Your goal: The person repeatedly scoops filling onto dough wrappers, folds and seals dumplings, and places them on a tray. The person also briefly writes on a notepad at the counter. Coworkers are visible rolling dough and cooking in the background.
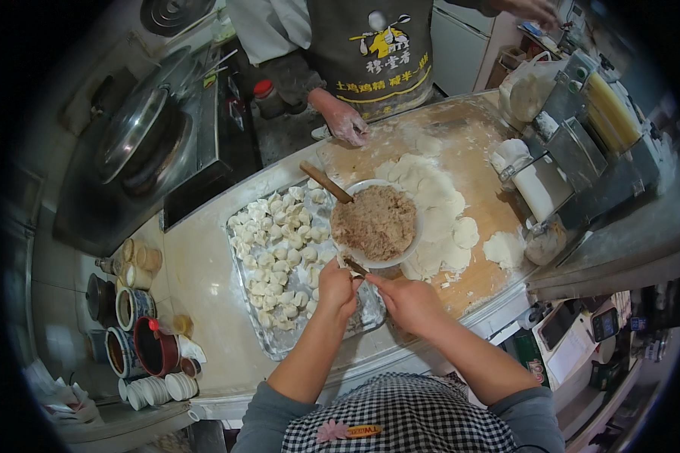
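My left hand holds a small dough wrapper at the near edge of a white bowl. In my right hand is a thin wooden spatula, its tip at the wrapper. Ground meat filling fills much of the bowl, and a wooden-handled utensil stands in it. Left of the bowl, a metal tray bears many folded dumplings. Overlapping round dough wrappers lie to the right on the floured wooden board.
Across the table stands a person in an apron, one floury hand at the board's far edge. A dough-rolling machine is at right. Jars and stacked white cups stand left, below a stove with a lidded wok.
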Tool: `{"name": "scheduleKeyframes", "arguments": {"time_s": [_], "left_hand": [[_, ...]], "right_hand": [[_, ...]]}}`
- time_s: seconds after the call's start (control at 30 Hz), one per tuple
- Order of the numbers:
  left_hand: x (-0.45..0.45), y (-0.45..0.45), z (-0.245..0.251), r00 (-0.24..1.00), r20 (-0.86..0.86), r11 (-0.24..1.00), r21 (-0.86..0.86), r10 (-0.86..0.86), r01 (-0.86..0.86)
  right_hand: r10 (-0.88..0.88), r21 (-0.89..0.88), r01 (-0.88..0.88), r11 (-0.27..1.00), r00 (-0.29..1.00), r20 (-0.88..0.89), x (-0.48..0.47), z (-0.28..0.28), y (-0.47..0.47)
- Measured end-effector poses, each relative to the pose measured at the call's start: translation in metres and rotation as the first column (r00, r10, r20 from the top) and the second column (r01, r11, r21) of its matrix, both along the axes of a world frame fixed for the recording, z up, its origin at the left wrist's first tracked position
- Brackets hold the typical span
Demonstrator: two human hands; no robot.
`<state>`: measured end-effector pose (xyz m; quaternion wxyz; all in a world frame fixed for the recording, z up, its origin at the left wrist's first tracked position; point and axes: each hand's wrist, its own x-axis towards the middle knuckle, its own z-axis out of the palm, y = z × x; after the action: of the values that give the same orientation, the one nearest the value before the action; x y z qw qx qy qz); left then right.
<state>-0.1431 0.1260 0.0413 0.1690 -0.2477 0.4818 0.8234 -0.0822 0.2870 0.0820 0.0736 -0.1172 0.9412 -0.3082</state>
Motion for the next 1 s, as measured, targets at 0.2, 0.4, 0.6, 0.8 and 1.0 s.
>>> {"name": "scheduleKeyframes", "arguments": {"time_s": [0.2, 0.4, 0.6, 0.8, 1.0], "left_hand": [[0.01, 0.004, 0.001, 0.997, -0.023, 0.997, 0.0, 0.076, -0.076], [0.009, 0.008, 0.001, 0.993, -0.067, 0.995, 0.042, 0.098, -0.095], [0.01, 0.006, -0.002, 0.994, -0.062, 0.996, 0.026, 0.092, -0.091], [0.015, -0.009, -0.006, 0.994, -0.094, 0.995, 0.078, 0.063, -0.056], [0.038, -0.035, 0.008, 0.988, -0.151, 0.998, 0.066, 0.028, -0.018]], "right_hand": [[-0.024, 0.119, 0.026, 0.992, 0.999, -0.021, -0.038, -0.003, 0.022], [-0.063, -0.11, 0.073, 0.991, 0.993, 0.095, -0.016, -0.013, -0.001], [-0.082, -0.355, 0.195, 0.914, 0.947, 0.31, -0.001, -0.01, -0.003], [0.017, -0.408, 0.149, 0.901, 0.927, 0.375, -0.003, -0.005, -0.009], [0.002, -0.297, 0.0, 0.955, 1.0, 0.005, 0.023, -0.004, -0.017]]}}
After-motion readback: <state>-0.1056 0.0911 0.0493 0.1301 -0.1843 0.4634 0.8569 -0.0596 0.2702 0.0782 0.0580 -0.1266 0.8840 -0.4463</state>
